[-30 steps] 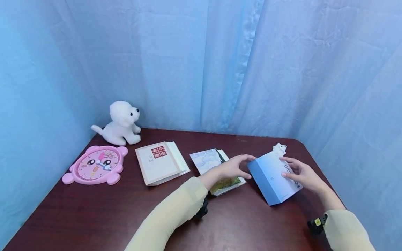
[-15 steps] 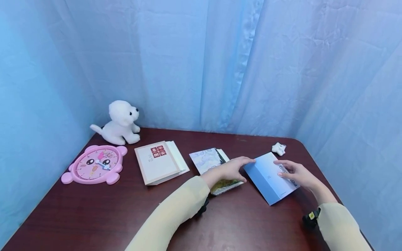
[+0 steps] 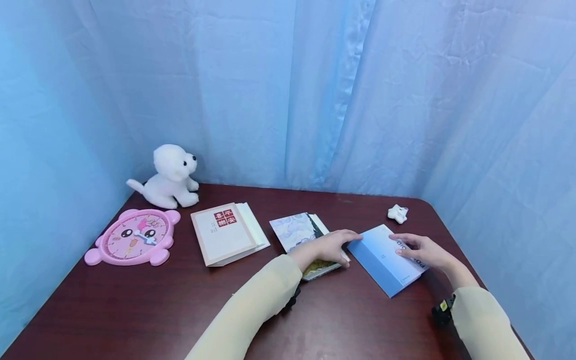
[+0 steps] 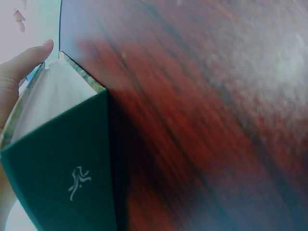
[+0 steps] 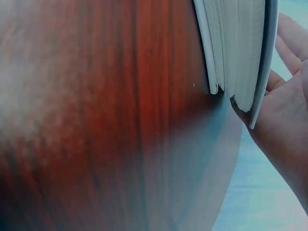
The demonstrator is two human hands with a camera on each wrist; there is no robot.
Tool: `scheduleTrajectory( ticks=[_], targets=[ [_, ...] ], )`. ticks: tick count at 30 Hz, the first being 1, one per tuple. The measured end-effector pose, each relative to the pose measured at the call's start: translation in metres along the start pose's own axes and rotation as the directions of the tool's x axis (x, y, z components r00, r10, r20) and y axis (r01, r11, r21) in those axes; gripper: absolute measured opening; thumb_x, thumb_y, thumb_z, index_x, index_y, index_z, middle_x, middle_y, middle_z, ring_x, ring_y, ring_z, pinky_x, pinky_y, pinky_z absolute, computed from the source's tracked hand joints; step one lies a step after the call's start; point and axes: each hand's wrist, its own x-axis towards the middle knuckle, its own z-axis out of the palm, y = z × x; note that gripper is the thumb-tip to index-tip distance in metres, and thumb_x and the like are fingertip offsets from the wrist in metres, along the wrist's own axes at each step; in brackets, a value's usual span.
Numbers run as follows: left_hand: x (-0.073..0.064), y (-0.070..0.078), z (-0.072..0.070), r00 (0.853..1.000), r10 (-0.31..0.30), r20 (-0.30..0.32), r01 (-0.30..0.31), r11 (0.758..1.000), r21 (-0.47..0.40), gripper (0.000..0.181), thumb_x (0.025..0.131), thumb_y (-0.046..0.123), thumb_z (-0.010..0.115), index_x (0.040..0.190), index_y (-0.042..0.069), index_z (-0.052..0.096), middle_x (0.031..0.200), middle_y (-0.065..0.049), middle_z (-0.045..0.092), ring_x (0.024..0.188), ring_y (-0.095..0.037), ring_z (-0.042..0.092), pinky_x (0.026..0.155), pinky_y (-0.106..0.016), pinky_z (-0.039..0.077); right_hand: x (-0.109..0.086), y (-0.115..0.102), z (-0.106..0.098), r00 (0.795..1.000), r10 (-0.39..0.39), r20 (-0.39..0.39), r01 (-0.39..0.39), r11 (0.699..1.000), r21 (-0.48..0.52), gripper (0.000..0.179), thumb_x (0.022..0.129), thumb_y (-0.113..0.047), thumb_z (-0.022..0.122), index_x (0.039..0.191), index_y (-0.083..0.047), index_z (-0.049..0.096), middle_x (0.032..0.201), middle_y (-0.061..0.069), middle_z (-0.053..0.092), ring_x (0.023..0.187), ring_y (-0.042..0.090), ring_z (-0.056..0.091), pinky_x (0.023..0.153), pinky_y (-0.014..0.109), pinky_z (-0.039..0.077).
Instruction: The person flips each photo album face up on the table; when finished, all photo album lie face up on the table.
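A blue-and-white book [image 3: 382,255] with dark lettering lies on the table at the right, front cover up. My right hand [image 3: 429,252] rests on its right part, thumb and fingers spread on the cover. In the right wrist view, the page block [image 5: 245,53] shows slightly fanned beside the palm. My left hand [image 3: 325,247] reaches over a book with a painted cover [image 3: 294,231], its fingertips right at the blue book's upper left corner. The left wrist view has the painted book's dark green spine [image 4: 62,168] up close, with my thumb [image 4: 33,57] beyond it.
Farther left lie a cream book [image 3: 227,235] with red squares and a pink toy clock [image 3: 137,237]. A white plush dog [image 3: 171,175] sits at the back left. Behind the blue book is a small white star [image 3: 398,213]. Blue curtains [image 3: 247,100] hang around the dark table [image 3: 202,315].
The blue book, earlier tilted up and partly covering the star, has come down flatter on the table. Both hands have lowered with it, and the left has shifted slightly left.
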Motion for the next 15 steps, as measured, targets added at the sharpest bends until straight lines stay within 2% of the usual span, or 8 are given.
scheduleTrajectory(
  ticks=[5,8,15],
  targets=[
    [0.0027,-0.0008,0.0026,1.0,-0.007,-0.002,0.007,1.0,0.026,0.078,0.084,0.022,0.072,0.149,0.022,0.029,0.153,0.001,0.028,0.14,-0.011,0.026,0.104,-0.021,0.035,-0.0023,-0.0053,-0.0021,1.0,0.004,0.006,-0.004,1.0,-0.011,0.06,0.09,-0.037,0.063,0.142,-0.013,0.044,0.144,0.024,0.038,0.127,0.039,0.04,0.091,0.043,0.044],
    [0.0053,0.0004,0.0038,1.0,-0.023,-0.009,0.024,0.999,0.047,0.077,0.085,0.023,0.071,0.149,0.023,0.029,0.154,0.004,0.027,0.14,-0.011,0.024,0.104,-0.02,0.035,-0.002,-0.0057,-0.0036,1.0,0.002,0.003,-0.002,1.0,-0.026,0.06,0.09,-0.037,0.062,0.142,-0.012,0.044,0.144,0.025,0.038,0.127,0.04,0.04,0.091,0.046,0.044],
    [0.008,0.0021,0.0026,0.999,-0.039,-0.016,0.04,0.995,0.093,0.075,0.086,0.027,0.069,0.149,0.022,0.03,0.153,0.003,0.029,0.142,-0.014,0.021,0.11,-0.023,0.028,0.0015,0.0001,-0.0047,1.0,0.03,-0.008,-0.03,0.998,-0.057,0.062,0.089,-0.039,0.063,0.142,-0.014,0.044,0.145,0.027,0.032,0.127,0.044,0.034,0.093,0.061,0.038]
  ],
)
